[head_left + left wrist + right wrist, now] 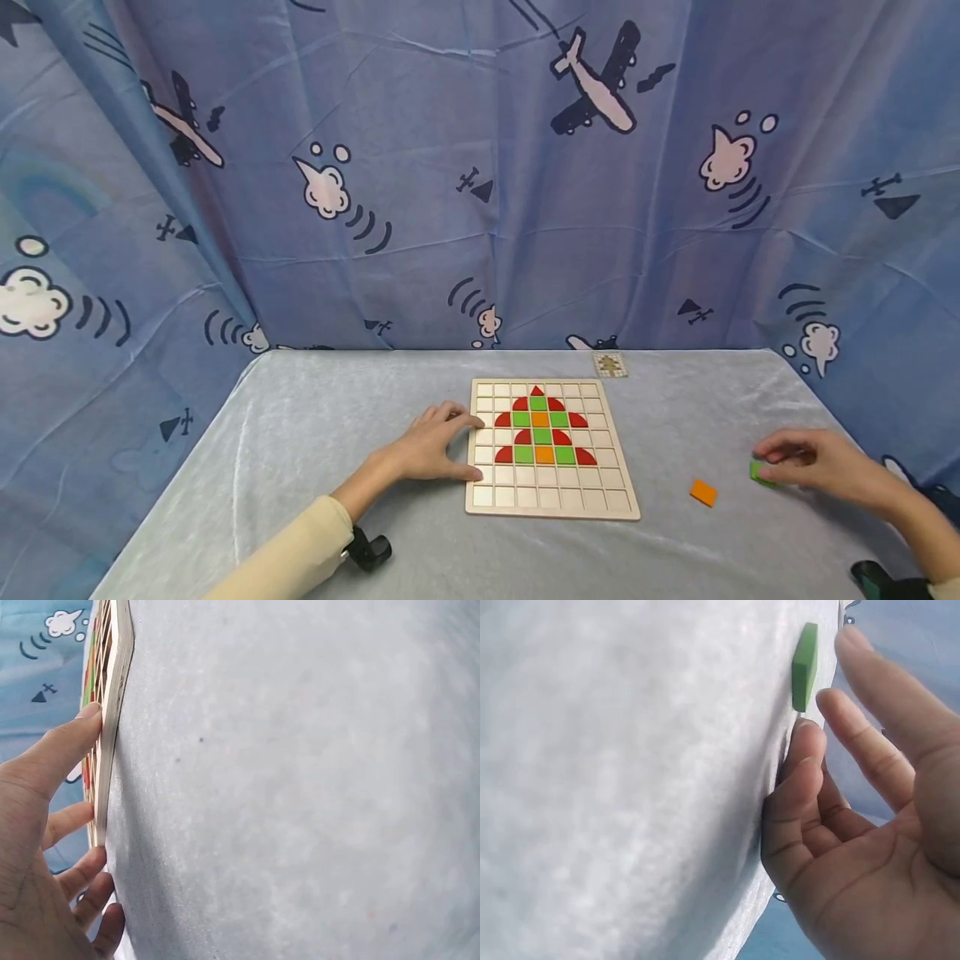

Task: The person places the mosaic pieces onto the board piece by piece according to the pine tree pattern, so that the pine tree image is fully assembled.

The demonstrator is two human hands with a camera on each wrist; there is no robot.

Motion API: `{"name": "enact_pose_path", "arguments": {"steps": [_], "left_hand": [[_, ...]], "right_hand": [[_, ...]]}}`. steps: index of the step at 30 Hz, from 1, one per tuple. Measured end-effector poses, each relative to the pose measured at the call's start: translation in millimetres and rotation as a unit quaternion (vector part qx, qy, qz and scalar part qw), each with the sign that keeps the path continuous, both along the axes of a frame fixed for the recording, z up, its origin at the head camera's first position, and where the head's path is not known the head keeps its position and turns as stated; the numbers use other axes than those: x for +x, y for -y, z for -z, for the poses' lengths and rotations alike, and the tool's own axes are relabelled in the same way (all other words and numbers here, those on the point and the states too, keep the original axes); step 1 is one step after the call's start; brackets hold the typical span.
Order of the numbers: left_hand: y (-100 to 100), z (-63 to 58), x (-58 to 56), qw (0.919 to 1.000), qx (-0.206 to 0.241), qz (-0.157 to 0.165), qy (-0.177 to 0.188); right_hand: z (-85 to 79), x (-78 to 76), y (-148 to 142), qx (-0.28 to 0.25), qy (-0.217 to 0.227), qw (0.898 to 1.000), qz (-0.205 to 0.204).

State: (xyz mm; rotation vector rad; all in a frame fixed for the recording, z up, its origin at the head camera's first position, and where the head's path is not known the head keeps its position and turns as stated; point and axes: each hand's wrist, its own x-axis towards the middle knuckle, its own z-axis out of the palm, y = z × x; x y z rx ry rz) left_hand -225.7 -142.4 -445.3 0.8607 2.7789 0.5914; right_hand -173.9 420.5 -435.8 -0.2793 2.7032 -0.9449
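A square wooden grid board (555, 512) lies on the table, with red, green and orange pieces set in a tree-like pattern (542, 435). My left hand (431, 446) is at its left side, thumb and forefinger spread along the edge. In the left wrist view, the thumb and fingertips rest against the board's rim (114, 712). Over at the right, my right hand (832, 467) is around a green square tile (759, 475). The right wrist view shows that tile (805, 667) on the cloth, with thumb and forefinger parted beside it and the other fingers bent.
A loose orange tile (703, 492) lies between the board and my right hand. Behind the board is a small patterned card (611, 365). Grey cloth (337, 400) covers the table, and a blue printed curtain (420, 167) hangs behind and along both sides.
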Motion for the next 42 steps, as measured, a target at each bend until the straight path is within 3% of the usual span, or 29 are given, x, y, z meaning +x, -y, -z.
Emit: {"name": "enact_pose_path", "arguments": {"steps": [11,22,27,31,34,42], "left_hand": [[0.6,2.0,-1.0,0.9999,0.004,0.006,-0.007],[0.6,1.1,-2.2,1.0,-0.004,0.004,-0.007],[0.0,2.4,-1.9,0.9999,-0.007,0.004,-0.005],[-0.5,2.1,-1.3,0.9999,0.0,0.007,-0.007],[-0.3,1.1,-0.5,1.0,0.003,0.005,-0.005],[0.2,0.6,0.6,1.0,0.006,0.004,-0.004]], "right_hand": [[8.4,-3.2,1.7,-0.04,-0.08,0.992,-0.085],[14.3,-1.2,8.2,-0.052,-0.11,0.989,-0.087],[10.0,-1.5,7.7,-0.062,-0.085,0.99,-0.095],[-0.4,-5.3,4.7,-0.069,-0.022,0.992,-0.1],[-7.9,-9.1,4.5,-0.076,0.002,0.992,-0.096],[-20.3,-9.9,26.1,-0.061,-0.034,0.997,-0.03]]}}
